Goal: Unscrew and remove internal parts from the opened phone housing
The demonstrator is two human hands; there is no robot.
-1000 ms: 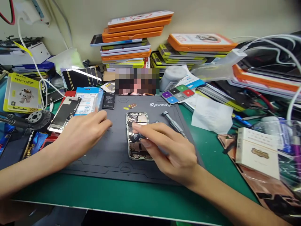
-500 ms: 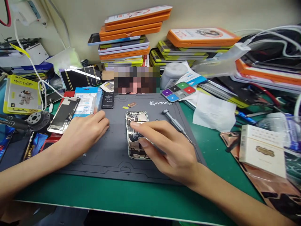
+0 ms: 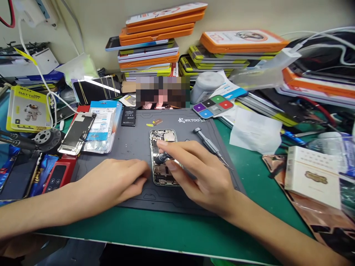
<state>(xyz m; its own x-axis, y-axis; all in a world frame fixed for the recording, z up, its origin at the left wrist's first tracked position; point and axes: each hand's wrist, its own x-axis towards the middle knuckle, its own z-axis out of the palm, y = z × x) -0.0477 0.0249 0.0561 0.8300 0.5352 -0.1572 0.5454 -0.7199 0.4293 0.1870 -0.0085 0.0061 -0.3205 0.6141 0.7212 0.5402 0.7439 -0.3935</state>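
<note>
An opened phone (image 3: 166, 176) lies on the dark grey work mat (image 3: 133, 147), its inner parts facing up. Over it, my right hand (image 3: 203, 175) pinches a dark screwdriver (image 3: 161, 159) between thumb and fingers; only its ribbed end shows, and the tip is hidden. My left hand (image 3: 124, 181) rests on the mat just left of the phone, fingers curled; whether anything is in them is hidden. A second screwdriver (image 3: 210, 145) lies right of the phone. Beyond the phone are a black battery (image 3: 129, 116) and a small copper-coloured strip (image 3: 158, 121).
A detached phone screen (image 3: 76, 135), a blue packet (image 3: 101, 127) and a red device (image 3: 59, 173) lie to the left. Stacked orange boxes (image 3: 155, 35) stand behind. At right are a colored-square case (image 3: 213, 107), white paper (image 3: 253, 131) and a white box (image 3: 313, 175).
My left hand has moved right and nearer to me, from beside the blue packet to the phone's left edge. My right hand stays over the phone with the screwdriver.
</note>
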